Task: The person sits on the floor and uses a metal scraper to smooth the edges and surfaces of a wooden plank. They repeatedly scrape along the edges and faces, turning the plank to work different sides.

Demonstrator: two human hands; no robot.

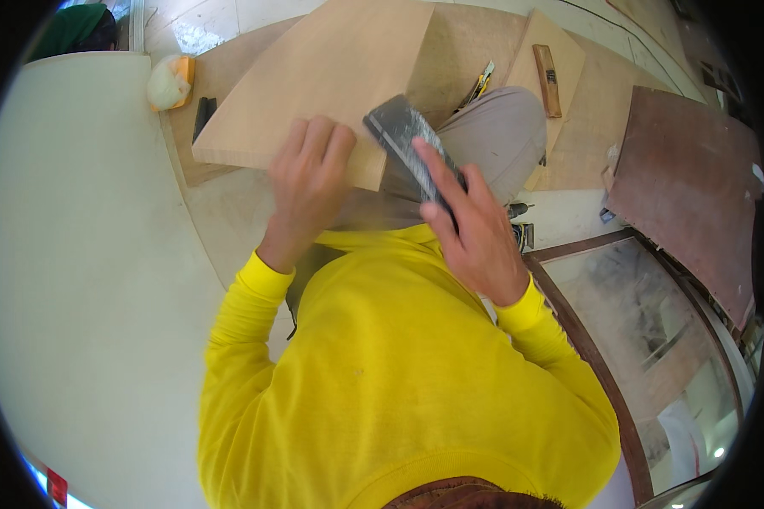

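Note:
A pale wooden board (pixel 314 76) lies slanted across my lap, its near edge toward me. My left hand (pixel 308 174) is closed over that near edge, fingers bent on the upper face; it is slightly blurred. In my right hand (pixel 480 225) is a dark sanding block (pixel 410 144) streaked with whitish dust. The index finger stretches along the block's top, and the other fingers wrap its side. The block sits tilted just right of the board's near corner; whether it touches the board's edge I cannot tell.
A yellow utility knife (pixel 484 81) lies beyond my right knee. Farther right are a wooden hand plane (pixel 547 81) and a dark brown panel (pixel 688 187). A framed glass pane (pixel 628 322) stands beside my right arm. A whitish bundle (pixel 168 85) rests at far left.

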